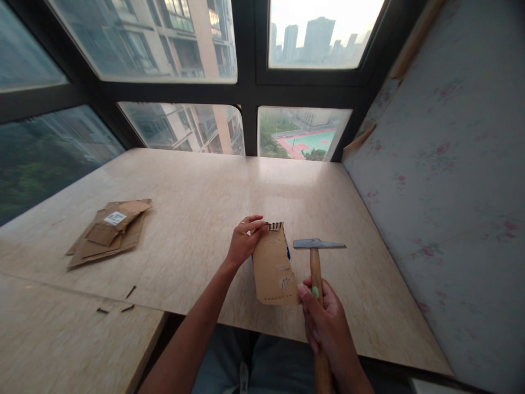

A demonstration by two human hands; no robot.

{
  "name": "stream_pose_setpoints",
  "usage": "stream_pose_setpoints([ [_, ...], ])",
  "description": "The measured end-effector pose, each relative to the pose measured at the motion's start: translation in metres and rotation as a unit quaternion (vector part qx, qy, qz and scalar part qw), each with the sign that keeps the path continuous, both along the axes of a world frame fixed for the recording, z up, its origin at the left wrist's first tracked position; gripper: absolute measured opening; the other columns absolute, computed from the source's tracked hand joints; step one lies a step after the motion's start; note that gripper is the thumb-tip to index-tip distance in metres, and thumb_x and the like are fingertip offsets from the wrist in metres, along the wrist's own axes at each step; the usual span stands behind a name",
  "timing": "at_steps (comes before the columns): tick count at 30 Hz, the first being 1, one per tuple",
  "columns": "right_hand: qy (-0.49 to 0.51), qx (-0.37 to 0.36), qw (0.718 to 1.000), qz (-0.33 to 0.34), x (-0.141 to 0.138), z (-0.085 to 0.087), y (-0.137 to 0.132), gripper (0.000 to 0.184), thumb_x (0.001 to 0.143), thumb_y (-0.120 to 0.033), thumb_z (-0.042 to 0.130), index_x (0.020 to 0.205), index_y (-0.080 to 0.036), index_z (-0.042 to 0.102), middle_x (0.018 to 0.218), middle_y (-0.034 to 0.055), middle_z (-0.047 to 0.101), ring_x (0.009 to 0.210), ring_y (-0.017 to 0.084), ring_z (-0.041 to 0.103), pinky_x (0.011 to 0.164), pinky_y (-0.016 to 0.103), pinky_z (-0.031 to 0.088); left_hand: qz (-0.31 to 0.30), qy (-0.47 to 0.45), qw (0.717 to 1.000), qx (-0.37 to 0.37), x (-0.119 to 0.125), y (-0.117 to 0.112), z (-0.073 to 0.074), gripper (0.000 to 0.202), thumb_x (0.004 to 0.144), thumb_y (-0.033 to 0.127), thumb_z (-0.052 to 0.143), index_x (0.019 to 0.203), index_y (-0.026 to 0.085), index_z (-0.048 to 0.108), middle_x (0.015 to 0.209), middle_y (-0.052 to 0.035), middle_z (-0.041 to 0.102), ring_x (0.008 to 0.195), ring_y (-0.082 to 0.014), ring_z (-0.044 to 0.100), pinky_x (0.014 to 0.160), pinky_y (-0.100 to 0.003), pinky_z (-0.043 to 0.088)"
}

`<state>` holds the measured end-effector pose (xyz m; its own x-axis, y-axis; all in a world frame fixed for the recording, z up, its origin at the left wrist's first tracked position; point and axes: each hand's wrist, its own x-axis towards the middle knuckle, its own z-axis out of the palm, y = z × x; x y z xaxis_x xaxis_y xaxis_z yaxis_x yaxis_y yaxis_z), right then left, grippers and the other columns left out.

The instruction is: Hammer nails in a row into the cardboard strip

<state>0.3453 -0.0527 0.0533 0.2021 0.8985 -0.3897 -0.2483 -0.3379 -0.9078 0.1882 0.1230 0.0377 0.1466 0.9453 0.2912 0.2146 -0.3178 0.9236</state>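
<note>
My right hand (326, 314) grips the wooden handle of a hammer (315, 268), whose metal head stands above the counter, right of a cardboard piece (273, 268). Along the far edge of this cardboard runs a row of several dark nails (276, 225). At the left end of that row, the fingertips of my left hand (246, 238) are pinched together on a nail, partly hidden by the fingers. The cardboard is torn on its right side, where a bit of blue shows, and has small holes along its near edge.
Three loose nails (130, 293) lie at the left near the counter's front edge. Beyond them is a stack of flattened cardboard (112, 230) with a white label. The marble-patterned counter (197, 191) meets windows at the back and a papered wall (443, 180) on the right.
</note>
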Motion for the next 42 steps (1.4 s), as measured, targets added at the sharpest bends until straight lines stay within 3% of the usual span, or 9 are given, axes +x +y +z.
stream_pose_setpoints([
  [4,-0.047,0.004,0.999,0.002,0.007,0.001,0.0,0.045,0.081,-0.063,0.058,0.094,-0.023,0.042,0.036,-0.0149,0.036,0.021,0.005,0.025,0.021,0.013,0.021,0.012,0.022,0.999,0.02,0.0,0.0,0.001,0.015,0.081,0.03,0.068,0.089,0.021,0.077,0.11,-0.0101,0.068,0.101,-0.0205,0.064,0.093,-0.037,0.05],
  [8,-0.092,0.009,0.996,0.007,0.026,0.02,0.011,0.041,0.084,-0.063,0.052,0.086,-0.023,0.043,0.045,-0.0134,0.036,0.024,0.005,0.025,0.021,0.015,0.023,0.015,0.032,0.999,0.033,0.0,-0.001,0.0,0.015,0.081,0.028,0.067,0.09,0.021,0.076,0.106,-0.0097,0.07,0.097,-0.0197,0.065,0.088,-0.036,0.052],
  [12,-0.119,0.019,0.985,0.127,0.048,0.054,0.033,0.038,0.088,-0.06,0.047,0.094,-0.022,0.045,0.053,-0.0119,0.041,0.025,0.003,0.026,0.02,0.015,0.024,0.011,0.039,0.997,0.058,0.001,-0.003,0.002,0.014,0.083,0.027,0.065,0.089,0.021,0.076,0.101,-0.0086,0.07,0.092,-0.0181,0.066,0.084,-0.033,0.053],
  [15,-0.205,0.018,0.951,0.231,0.054,0.079,0.054,0.034,0.092,-0.055,0.042,0.089,-0.022,0.045,0.05,-0.0119,0.038,0.025,0.004,0.028,0.021,0.014,0.022,0.009,0.043,0.996,0.074,0.001,-0.005,0.005,0.013,0.084,0.026,0.064,0.088,0.021,0.076,0.096,-0.0076,0.071,0.088,-0.0175,0.066,0.08,-0.031,0.054],
  [19,-0.281,0.025,0.913,0.295,0.048,0.099,0.08,0.029,0.093,-0.048,0.042,0.079,-0.022,0.042,0.052,-0.0102,0.04,0.025,0.004,0.032,0.021,0.015,0.024,0.008,0.047,0.996,0.077,0.002,-0.007,0.009,0.013,0.084,0.023,0.063,0.087,0.02,0.076,0.094,-0.0071,0.072,0.088,-0.0176,0.066,0.08,-0.031,0.053],
  [23,-0.324,0.04,0.895,0.305,0.039,0.104,0.095,0.028,0.093,-0.043,0.043,0.075,-0.023,0.04,0.047,-0.01,0.039,0.023,0.005,0.033,0.019,0.016,0.022,0.007,0.055,0.995,0.077,0.002,-0.007,0.011,0.015,0.086,0.025,0.061,0.088,0.021,0.076,0.095,-0.0072,0.072,0.089,-0.0184,0.066,0.082,-0.031,0.053],
  [30,-0.33,0.052,0.896,0.294,0.034,0.101,0.099,0.023,0.089,-0.038,0.051,0.074,-0.022,0.045,0.048,-0.0089,0.044,0.021,0.005,0.033,0.019,0.017,0.019,-0.001,0.06,0.995,0.074,0.0,-0.007,0.007,0.018,0.087,0.029,0.059,0.088,0.021,0.075,0.094,-0.0068,0.071,0.087,-0.018,0.066,0.079,-0.03,0.052],
  [36,-0.396,0.084,0.863,0.302,0.03,0.103,0.1,0.022,0.091,-0.028,0.045,0.07,-0.022,0.043,0.048,-0.0077,0.043,0.028,0.005,0.033,0.027,0.017,0.02,0.0,0.069,0.995,0.074,0.0,-0.008,0.009,0.019,0.088,0.028,0.058,0.085,0.021,0.075,0.093,-0.0066,0.072,0.085,-0.0177,0.066,0.078,-0.03,0.051],
  [42,-0.441,0.074,0.834,0.321,0.033,0.103,0.105,0.023,0.094,-0.029,0.042,0.072,-0.022,0.042,0.053,-0.006,0.044,0.032,0.006,0.036,0.031,0.019,0.022,-0.005,0.076,0.994,0.08,0.0,-0.006,0.009,0.019,0.087,0.028,0.058,0.085,0.021,0.075,0.092,-0.0064,0.072,0.085,-0.0176,0.065,0.078,-0.03,0.052],
])
